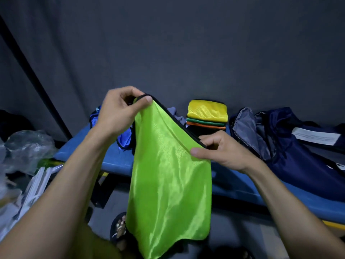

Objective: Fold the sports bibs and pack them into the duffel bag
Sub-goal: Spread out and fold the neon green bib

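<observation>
A lime-green bib [168,184] with black trim hangs in the air in front of me, above the blue bench [115,165]. My left hand [121,109] pinches its upper left corner. My right hand [222,150] pinches the black-trimmed edge lower on the right. Behind it, a stack of folded bibs [207,114] sits on the bench, yellow on top, green and orange below. A crumpled blue bib [124,139] lies on the bench behind my left wrist. The navy duffel bag [291,146] lies open at the right, its grey lining showing.
A grey wall stands close behind the bench. Clear plastic bags [24,146] and other clutter pile up at the left. My sandalled foot [119,228] is on the floor below the bib. A white label [315,136] lies on the duffel.
</observation>
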Available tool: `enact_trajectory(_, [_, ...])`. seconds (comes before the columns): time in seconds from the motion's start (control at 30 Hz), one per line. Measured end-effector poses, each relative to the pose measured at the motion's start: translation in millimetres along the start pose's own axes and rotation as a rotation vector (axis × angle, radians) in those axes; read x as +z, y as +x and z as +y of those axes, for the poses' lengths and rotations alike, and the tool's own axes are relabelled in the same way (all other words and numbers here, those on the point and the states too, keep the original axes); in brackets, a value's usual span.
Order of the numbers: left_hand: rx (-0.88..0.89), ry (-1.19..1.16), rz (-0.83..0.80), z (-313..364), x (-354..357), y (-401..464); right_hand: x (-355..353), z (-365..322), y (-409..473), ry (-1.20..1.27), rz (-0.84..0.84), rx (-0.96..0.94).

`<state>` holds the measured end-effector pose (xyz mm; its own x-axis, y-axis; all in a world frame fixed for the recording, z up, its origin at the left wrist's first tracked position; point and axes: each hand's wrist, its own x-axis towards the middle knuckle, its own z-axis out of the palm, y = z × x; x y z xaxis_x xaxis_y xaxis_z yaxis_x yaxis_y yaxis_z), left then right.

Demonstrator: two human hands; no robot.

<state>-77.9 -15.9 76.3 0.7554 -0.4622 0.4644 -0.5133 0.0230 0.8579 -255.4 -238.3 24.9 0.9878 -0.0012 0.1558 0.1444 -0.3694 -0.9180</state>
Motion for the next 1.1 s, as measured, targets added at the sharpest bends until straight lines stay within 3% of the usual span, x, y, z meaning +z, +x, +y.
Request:
enact_trajectory(0.13, [-0.025,-0.105,0.227,-7.6,-24.2,6.3,-16.4,14.2,-13.1,-0.106,-0.015,0.046])
enact_trajectory(0.2, [-0.037,-0.144,0.253,-9.3,-32.7,7.5,-26.1,20.7,-18.5,-0.128,0.026,0.069])
enact_trajectory(0.4, [-0.004,-0.16,0.179,-12.7,-35.1,5.2,-52.3,33.8,-29.5,-0.22,0.236,0.107])
enact_trajectory(0.7, [-0.085,-0.277,0.082,-15.7,-44.6,0.9,-63.8,39.0,-30.5,-0.118,0.491,0.103])
enact_trajectory(0.77, [-0.098,-0.31,-0.014,-12.2,-49.2,-2.2,-67.0,38.3,-27.9,-0.018,0.62,0.066])
enact_trajectory(0.87, [-0.122,-0.397,-0.341,1.8,-55.1,-12.6,-73.3,33.3,-24.3,0.162,0.742,0.021])
enact_trajectory(0.93, [-0.151,-0.083,-0.434,0.7,-53.6,-12.5,-77.1,30.0,-22.1,0.272,0.769,-0.018])
enact_trajectory(1.03, [-0.119,0.57,-0.343,-18.7,-47.6,-6.7,-79.9,27.4,-19.5,0.279,0.796,-0.033])
enact_trajectory(1.1, [-0.086,0.616,-0.269,-23.9,-45.7,-5.5,-82.9,28.0,-19.5,0.239,0.786,-0.022])
